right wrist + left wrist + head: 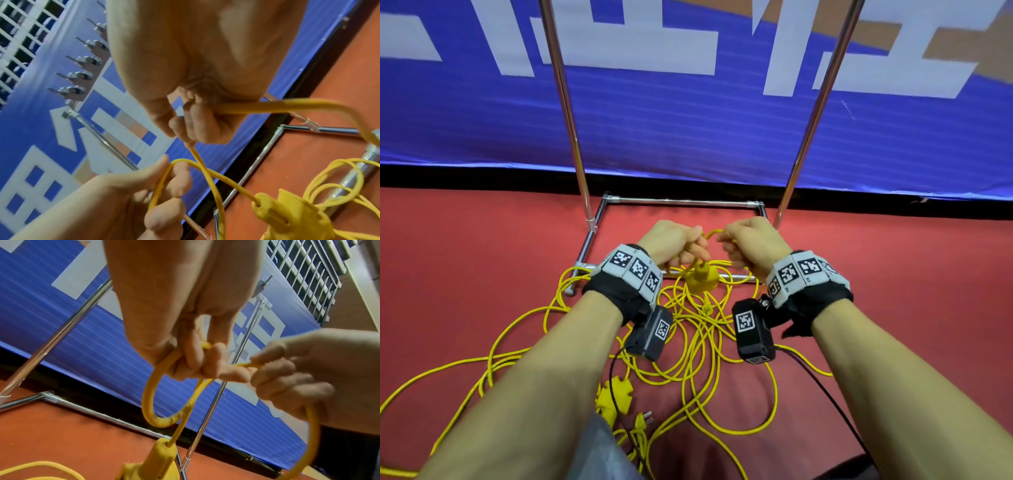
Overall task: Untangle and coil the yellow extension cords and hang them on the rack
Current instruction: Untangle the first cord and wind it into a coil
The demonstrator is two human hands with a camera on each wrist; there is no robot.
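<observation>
Both hands are raised side by side. The left hand [677, 242] and right hand [750, 244] each curl their fingers around one yellow extension cord [153, 398], a short loop running between them. Its socket block [701, 276] dangles just below, seemingly clear of the tangle on the floor [465, 274]; the rack [681, 202] stands just beyond the knuckles.

black wrist straps [619, 294], square-coded white tags [796, 274], black camera boxes [751, 330]

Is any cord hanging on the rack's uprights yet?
No: in the head view the rack poles are bare, and the yellow cords lie tangled on the red floor.
</observation>
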